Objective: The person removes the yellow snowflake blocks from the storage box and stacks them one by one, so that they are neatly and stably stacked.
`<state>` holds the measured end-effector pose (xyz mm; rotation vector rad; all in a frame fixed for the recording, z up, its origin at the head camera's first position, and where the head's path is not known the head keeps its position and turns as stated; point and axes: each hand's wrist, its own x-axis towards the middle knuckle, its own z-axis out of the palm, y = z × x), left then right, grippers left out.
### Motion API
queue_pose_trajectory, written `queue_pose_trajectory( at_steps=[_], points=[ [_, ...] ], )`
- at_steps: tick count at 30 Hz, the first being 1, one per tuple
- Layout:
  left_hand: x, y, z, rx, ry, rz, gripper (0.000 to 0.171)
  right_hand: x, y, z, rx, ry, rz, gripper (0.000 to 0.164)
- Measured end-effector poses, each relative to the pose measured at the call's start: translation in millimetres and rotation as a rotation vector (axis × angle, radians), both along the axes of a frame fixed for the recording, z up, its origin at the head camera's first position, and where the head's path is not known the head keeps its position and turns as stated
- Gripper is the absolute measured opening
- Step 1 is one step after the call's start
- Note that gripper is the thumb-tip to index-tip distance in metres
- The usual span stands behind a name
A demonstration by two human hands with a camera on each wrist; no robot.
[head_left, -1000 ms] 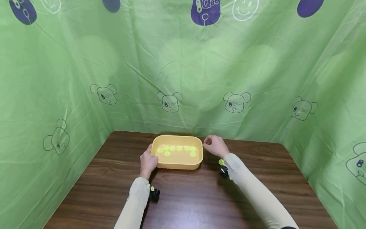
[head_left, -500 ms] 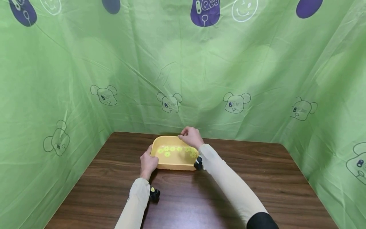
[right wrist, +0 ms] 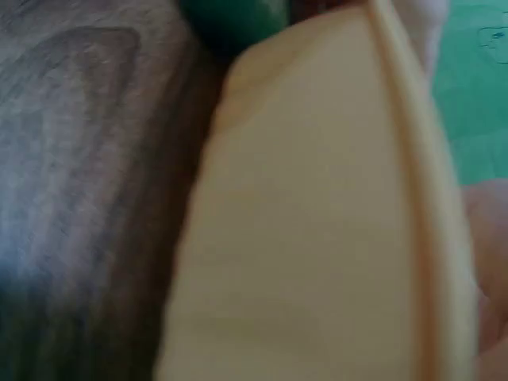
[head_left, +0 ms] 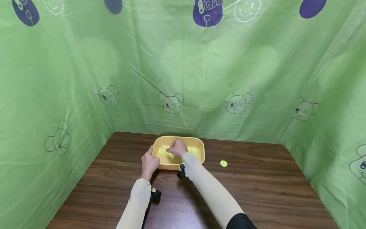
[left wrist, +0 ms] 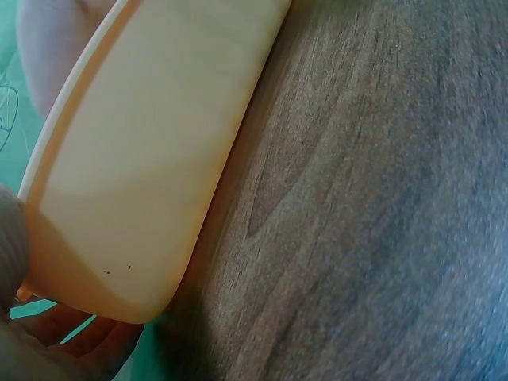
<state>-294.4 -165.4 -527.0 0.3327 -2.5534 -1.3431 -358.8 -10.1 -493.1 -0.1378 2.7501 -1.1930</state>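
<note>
Three sides around the work area are hung with green cloth (head_left: 183,70), creased and printed with outlined animal heads and purple patches. Next in size is the brown wooden table (head_left: 257,187), its far edge close to the back cloth. Two pale sleeves reach over it from the near side: the left sleeve (head_left: 132,203) and, slanting in, the right sleeve (head_left: 211,194), which has a black band (head_left: 240,221) further up.

The yellow tray (head_left: 166,166) sits flat on the table, near the far edge and left of its middle. The left hand (head_left: 150,162) grips the tray's left end, thumb over the rim at the near corner and fingers round the outside. The right hand (head_left: 178,148) is over the inside of the tray, fingers bent and drawn close to the thumb in a narrow gap; whether anything is between the fingertips I cannot tell. The right wrist view is blurred and shows mostly the tray's outer wall.

A small black camera (head_left: 156,194) is worn at the left wrist, and a second black camera (head_left: 181,172) at the right, just in front of the tray.

Smallest are the yellow-green flowers: some lie in the tray's left part (head_left: 168,155), others in its right part (head_left: 193,150), and a single flower (head_left: 223,163) lies on the table, right of the tray and apart from it.
</note>
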Motion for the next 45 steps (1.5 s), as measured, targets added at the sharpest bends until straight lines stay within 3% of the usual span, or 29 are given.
queue_pose_trajectory(
  at_steps=[10, 21, 26, 28, 34, 45],
  points=[
    [0.6, 2, 1.8, -0.002, 0.011, -0.002, 0.069, 6.0, -6, -13.4, 0.064, -0.062, 0.01, 0.027],
    [0.9, 1, 1.0, -0.002, 0.015, 0.004, 0.069, 9.2, -6, -14.0, 0.141, -0.042, 0.037, 0.02],
    [0.8, 1, -1.5, 0.006, 0.013, 0.016, 0.07, 7.3, -5, -18.4, 0.118, -0.07, 0.058, 0.046],
    [1.2, 1, -2.3, 0.01, 0.01, 0.018, 0.07, 6.9, -5, -20.0, 0.112, -0.077, 0.059, 0.049],
    [2.2, 2, -3.4, 0.009, 0.005, 0.018, 0.072, 8.9, -3, -22.1, 0.128, -0.02, 0.05, 0.027],
    [2.3, 2, -3.5, 0.003, 0.003, 0.017, 0.072, 10.4, -3, -20.0, 0.146, -0.013, 0.064, 0.028]
  ],
)
